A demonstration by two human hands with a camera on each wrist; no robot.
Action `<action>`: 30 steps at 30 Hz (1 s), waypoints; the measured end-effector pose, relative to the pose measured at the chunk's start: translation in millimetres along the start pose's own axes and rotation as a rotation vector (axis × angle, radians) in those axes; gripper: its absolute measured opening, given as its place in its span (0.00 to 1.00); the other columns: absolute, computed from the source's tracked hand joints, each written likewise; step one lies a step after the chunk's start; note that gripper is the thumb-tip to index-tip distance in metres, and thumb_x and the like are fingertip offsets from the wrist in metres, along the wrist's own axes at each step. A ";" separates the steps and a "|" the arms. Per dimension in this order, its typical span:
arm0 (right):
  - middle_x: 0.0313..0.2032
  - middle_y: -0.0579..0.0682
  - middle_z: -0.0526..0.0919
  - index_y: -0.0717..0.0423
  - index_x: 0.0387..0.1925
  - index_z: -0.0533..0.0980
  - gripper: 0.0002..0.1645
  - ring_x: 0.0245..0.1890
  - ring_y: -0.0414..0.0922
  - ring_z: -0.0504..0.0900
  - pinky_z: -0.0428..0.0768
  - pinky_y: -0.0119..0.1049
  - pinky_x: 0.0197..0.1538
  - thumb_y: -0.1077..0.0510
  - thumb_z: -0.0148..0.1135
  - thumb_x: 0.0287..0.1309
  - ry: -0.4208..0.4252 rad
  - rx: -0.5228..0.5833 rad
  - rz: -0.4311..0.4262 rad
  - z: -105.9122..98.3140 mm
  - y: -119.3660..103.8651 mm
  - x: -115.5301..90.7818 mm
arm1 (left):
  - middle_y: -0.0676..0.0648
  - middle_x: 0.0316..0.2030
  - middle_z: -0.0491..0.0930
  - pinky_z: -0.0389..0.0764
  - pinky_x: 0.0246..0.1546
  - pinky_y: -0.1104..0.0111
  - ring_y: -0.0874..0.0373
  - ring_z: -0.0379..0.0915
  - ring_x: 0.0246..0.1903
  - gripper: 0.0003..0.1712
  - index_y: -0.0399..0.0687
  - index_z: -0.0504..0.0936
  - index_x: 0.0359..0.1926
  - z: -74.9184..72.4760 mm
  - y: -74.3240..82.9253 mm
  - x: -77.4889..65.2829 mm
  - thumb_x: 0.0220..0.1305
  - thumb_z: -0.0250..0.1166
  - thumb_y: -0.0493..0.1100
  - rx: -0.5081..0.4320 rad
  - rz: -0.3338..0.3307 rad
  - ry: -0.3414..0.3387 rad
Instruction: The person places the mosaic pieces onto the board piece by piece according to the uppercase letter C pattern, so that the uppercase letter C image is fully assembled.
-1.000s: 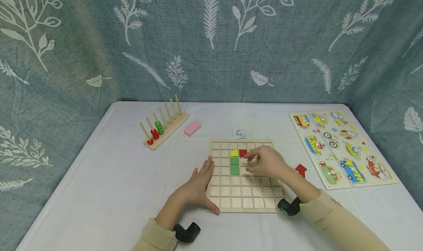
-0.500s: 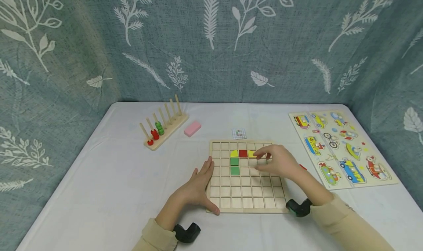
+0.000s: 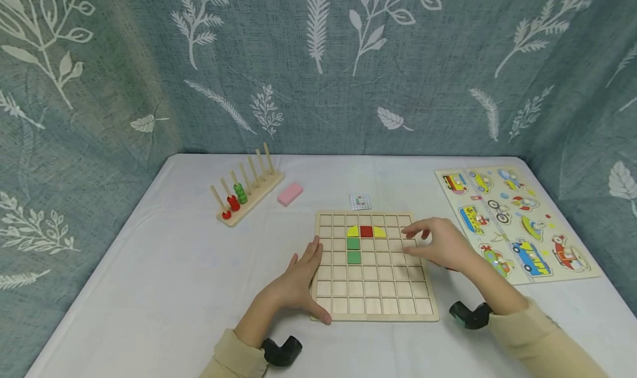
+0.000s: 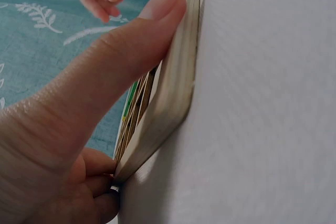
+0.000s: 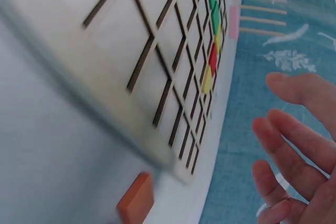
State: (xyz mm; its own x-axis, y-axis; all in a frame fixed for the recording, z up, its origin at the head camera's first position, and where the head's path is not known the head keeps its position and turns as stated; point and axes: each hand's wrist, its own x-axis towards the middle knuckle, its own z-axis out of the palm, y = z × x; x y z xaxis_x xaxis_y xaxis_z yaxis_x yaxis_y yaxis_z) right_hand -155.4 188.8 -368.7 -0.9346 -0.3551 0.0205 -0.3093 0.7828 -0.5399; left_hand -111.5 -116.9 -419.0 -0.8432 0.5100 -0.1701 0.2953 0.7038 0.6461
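A wooden grid board (image 3: pixel 375 317) lies on the white table. On it sit two yellow tiles (image 3: pixel 380 232) with a red square tile (image 3: pixel 366 231) between them, and two green tiles (image 3: pixel 354 257) below the left yellow one. My left hand (image 3: pixel 293 281) rests against the board's left side, fingers stretched along the edge. Its thumb (image 4: pixel 163 11) presses the near edge by the corner. Over the board's right edge hovers my right hand (image 3: pixel 440 245), fingers apart and holding nothing. A loose red piece (image 5: pixel 136 200) lies beside the board, mostly hidden under that hand in the head view.
Behind the board lies a small pattern card (image 3: pixel 360 201). At the back left stand a peg rack (image 3: pixel 254 198) with red and green beads and a pink block (image 3: pixel 290 194). A vehicle picture puzzle (image 3: pixel 592 272) lies on the right. A leaf-patterned curtain (image 3: pixel 318 113) hangs behind.
My right hand has moved right, from above the red square to the board's right edge, uncovering the right yellow tile and covering the loose red piece. My left hand stays put.
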 end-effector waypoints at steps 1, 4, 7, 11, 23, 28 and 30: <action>0.34 0.47 0.83 0.58 0.41 0.81 0.20 0.35 0.47 0.74 0.71 0.35 0.29 0.55 0.71 0.43 0.004 -0.001 0.001 -1.0 1.4 -1.2 | 0.39 0.70 0.32 0.37 0.65 0.50 0.49 0.28 0.69 0.80 0.31 0.41 0.69 0.1 0.1 -0.1 0.20 0.81 0.57 -0.001 -0.002 0.000; 0.34 0.48 0.83 0.58 0.40 0.81 0.19 0.35 0.47 0.74 0.71 0.35 0.30 0.56 0.71 0.43 0.011 -0.005 0.009 -4.0 5.5 -4.9 | 0.40 0.70 0.31 0.37 0.65 0.51 0.51 0.28 0.69 0.81 0.32 0.41 0.69 0.1 0.3 -0.3 0.20 0.81 0.58 0.000 -0.009 -0.002; 0.34 0.47 0.83 0.58 0.40 0.81 0.19 0.34 0.46 0.74 0.71 0.35 0.29 0.56 0.71 0.43 0.015 -0.008 0.018 -6.2 10.0 -8.8 | 0.41 0.70 0.31 0.37 0.65 0.52 0.51 0.27 0.69 0.81 0.33 0.40 0.69 -0.6 1.1 -0.6 0.19 0.81 0.58 -0.002 -0.013 -0.004; 0.35 0.48 0.83 0.59 0.41 0.81 0.20 0.35 0.47 0.74 0.71 0.35 0.29 0.55 0.70 0.45 0.008 -0.005 0.044 -8.4 16.5 -14.5 | 0.40 0.70 0.32 0.37 0.65 0.51 0.50 0.28 0.69 0.81 0.32 0.40 0.69 -0.7 1.4 -0.6 0.20 0.81 0.57 -0.005 -0.013 -0.004; 0.36 0.53 0.83 0.61 0.42 0.80 0.20 0.35 0.49 0.73 0.71 0.34 0.28 0.60 0.71 0.43 0.031 -0.009 0.081 -19.0 40.2 -26.5 | 0.38 0.70 0.33 0.38 0.65 0.50 0.48 0.29 0.69 0.80 0.30 0.41 0.68 -0.3 2.0 -0.7 0.20 0.82 0.56 -0.002 -0.006 0.003; 0.37 0.54 0.83 0.61 0.41 0.80 0.18 0.35 0.50 0.73 0.72 0.34 0.30 0.62 0.70 0.44 0.035 -0.004 0.080 -20.5 47.4 -29.0 | 0.38 0.70 0.33 0.38 0.65 0.50 0.48 0.29 0.69 0.80 0.30 0.41 0.68 -0.6 2.1 -0.8 0.20 0.82 0.55 -0.001 -0.005 0.002; 0.37 0.53 0.83 0.61 0.41 0.80 0.18 0.35 0.50 0.74 0.73 0.35 0.31 0.62 0.69 0.44 0.029 0.000 0.076 -21.3 49.9 -29.4 | 0.38 0.70 0.33 0.38 0.65 0.50 0.48 0.29 0.69 0.80 0.30 0.41 0.68 -0.8 2.1 -0.7 0.20 0.82 0.55 0.000 -0.005 0.003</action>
State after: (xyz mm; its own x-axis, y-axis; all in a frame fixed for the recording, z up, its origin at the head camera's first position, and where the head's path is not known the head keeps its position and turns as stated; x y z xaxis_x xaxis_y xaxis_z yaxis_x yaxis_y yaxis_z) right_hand -147.1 249.2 -378.3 -0.9601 -0.2797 0.0033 -0.2369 0.8071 -0.5409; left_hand -110.7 -116.2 -416.9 -0.8459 0.5051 -0.1714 0.2910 0.7063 0.6453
